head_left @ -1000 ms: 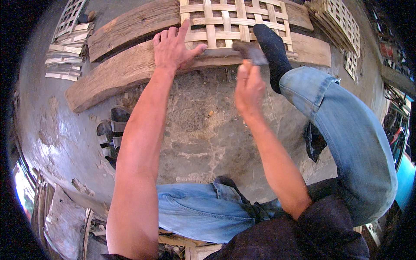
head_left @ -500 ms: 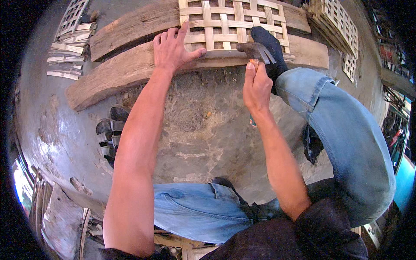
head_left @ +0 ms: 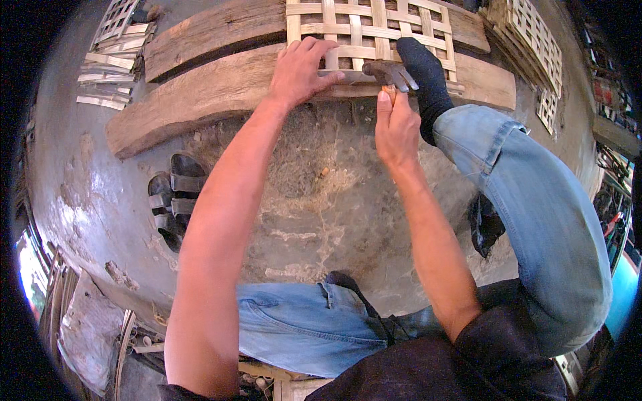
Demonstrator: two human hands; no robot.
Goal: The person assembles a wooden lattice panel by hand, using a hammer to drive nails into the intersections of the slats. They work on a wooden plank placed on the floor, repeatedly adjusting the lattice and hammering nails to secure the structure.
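A lattice panel of pale woven bamboo strips [head_left: 353,39] lies across two thick wooden planks [head_left: 194,95] on the floor. My left hand [head_left: 304,72] rests on its near left part, fingers bent over the strips and thumb apart along the near edge. My right hand [head_left: 399,130] is closed round the handle of a claw hammer [head_left: 390,73], with a bit of orange handle showing above the thumb. The hammer's metal head is over the panel's near edge, close to my sock-covered foot [head_left: 421,63], which presses on the panel's right side.
Several finished lattice panels [head_left: 528,40] are stacked at the far right. Loose bamboo strips [head_left: 110,73] lie at the far left beside another lattice panel [head_left: 119,19]. A pair of dark sandals [head_left: 177,194] sits on the concrete floor [head_left: 301,220], left of my left forearm.
My left hand has shifted right along the panel's near edge, and its spread fingers have drawn in. The hammer stays in my right hand, nearly in place. The whole view has shifted slightly.
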